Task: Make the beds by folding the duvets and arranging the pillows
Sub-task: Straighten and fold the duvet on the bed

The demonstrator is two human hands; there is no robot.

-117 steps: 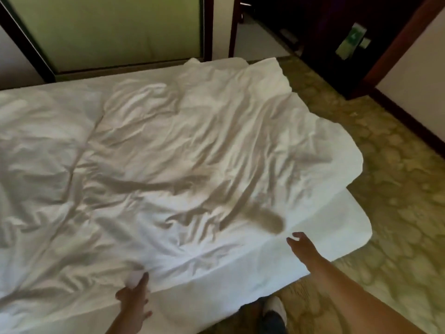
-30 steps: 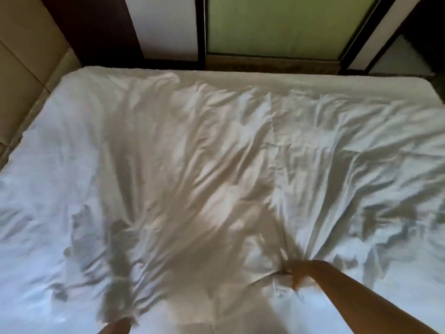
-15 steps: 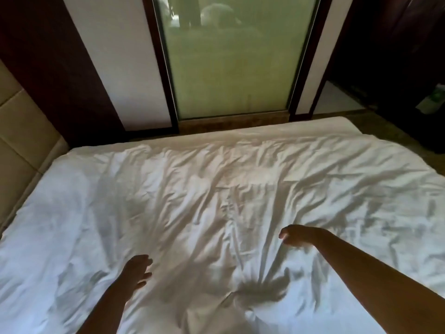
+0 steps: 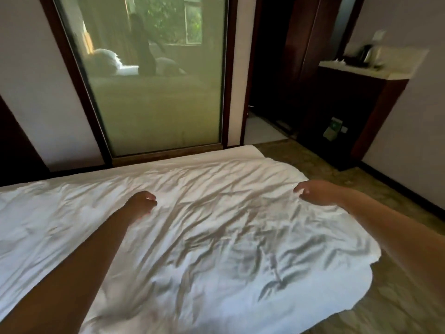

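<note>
A wrinkled white duvet (image 4: 216, 237) lies spread over the bed, and its right corner hangs past the mattress edge. My left hand (image 4: 142, 203) is stretched out over the middle of the duvet with its fingers curled into a fist on the fabric; no cloth shows inside it. Over at the duvet's far right edge, my right hand (image 4: 313, 192) has its fingers curled on a puckered bit of the duvet. No pillows lie on the bed.
A bare strip of mattress (image 4: 228, 154) shows beyond the duvet. Behind it stands a glass panel (image 4: 156, 92) in a dark frame. A dark cabinet (image 4: 349, 104) with a kettle (image 4: 367, 54) stands at the right. Patterned carpet (image 4: 397, 273) runs along the bed's right side.
The view has swung right and up. Both arms have reached farther across the bed. My right hand moved from the duvet's middle to its far right edge, and my left hand closed.
</note>
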